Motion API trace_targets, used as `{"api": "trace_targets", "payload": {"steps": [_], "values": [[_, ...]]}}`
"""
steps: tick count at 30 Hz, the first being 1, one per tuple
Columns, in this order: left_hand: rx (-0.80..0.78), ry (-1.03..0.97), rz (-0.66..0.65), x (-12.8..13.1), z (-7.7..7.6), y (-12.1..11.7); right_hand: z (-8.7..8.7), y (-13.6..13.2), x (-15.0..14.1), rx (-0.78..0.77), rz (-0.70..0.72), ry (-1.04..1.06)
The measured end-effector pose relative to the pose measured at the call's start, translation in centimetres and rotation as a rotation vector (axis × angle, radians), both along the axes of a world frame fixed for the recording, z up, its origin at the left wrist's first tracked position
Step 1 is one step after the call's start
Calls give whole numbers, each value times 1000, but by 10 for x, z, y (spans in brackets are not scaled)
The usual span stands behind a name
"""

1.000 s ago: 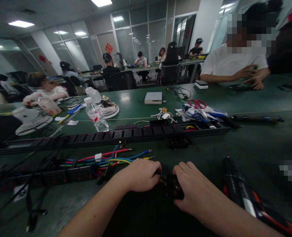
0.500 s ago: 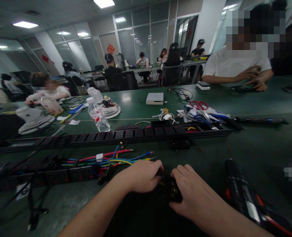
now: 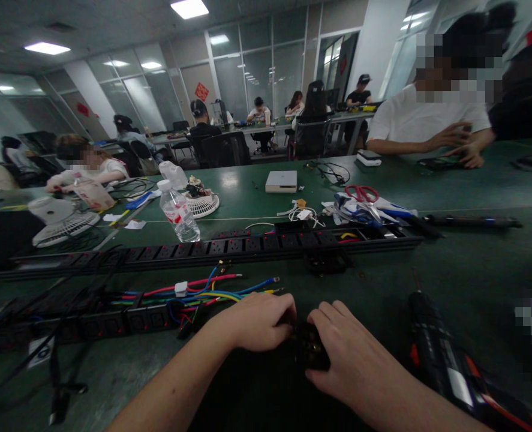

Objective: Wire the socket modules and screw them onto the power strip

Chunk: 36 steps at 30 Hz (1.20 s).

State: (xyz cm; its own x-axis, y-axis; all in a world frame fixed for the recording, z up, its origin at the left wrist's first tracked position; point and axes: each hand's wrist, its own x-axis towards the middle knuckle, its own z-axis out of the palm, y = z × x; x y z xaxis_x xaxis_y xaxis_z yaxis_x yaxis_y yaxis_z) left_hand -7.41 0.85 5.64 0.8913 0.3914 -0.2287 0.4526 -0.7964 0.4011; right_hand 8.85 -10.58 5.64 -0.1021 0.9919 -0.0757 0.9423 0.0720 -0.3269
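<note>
Low in the middle of the head view, my right hand (image 3: pixel 342 342) is closed round a small black block with brass-coloured metal parts (image 3: pixel 309 347). My left hand (image 3: pixel 266 322) is at the block's left side, its thumb and fingers bent together in a pinch. What those fingertips hold, if anything, is too dark to make out. Just behind my left hand, the bare ends of several coloured wires (image 3: pixel 221 294) stick out of an opened black power strip (image 3: pixel 108 324).
A long black socket strip (image 3: pixel 216 246) crosses the table behind my hands. On the right lies a power drill (image 3: pixel 445 354). Farther back are a water bottle (image 3: pixel 179 213), red-handled scissors (image 3: pixel 362 193) and a white box (image 3: pixel 281 181). A co-worker (image 3: pixel 432 126) sits across at right.
My right hand and the black block have shifted very slightly left. My left hand stays almost in place, its fingers moving a little at the block.
</note>
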Motion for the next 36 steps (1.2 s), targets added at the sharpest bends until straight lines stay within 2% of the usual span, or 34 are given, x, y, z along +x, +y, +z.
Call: {"api": "trace_targets", "payload": {"steps": [12, 22, 31, 36], "values": [[-33, -17, 61, -1, 5, -5, -15, 3, -1, 119, -3, 55], [-126, -80, 62, -6, 8, 2, -5, 2, -1, 100, 0, -8], [-114, -56, 91, -5, 7, -1, -6, 2, -5, 111, -3, 24], [-120, -60, 91, -6, 6, 0, -9, 2, -6, 171, 12, 69]]}}
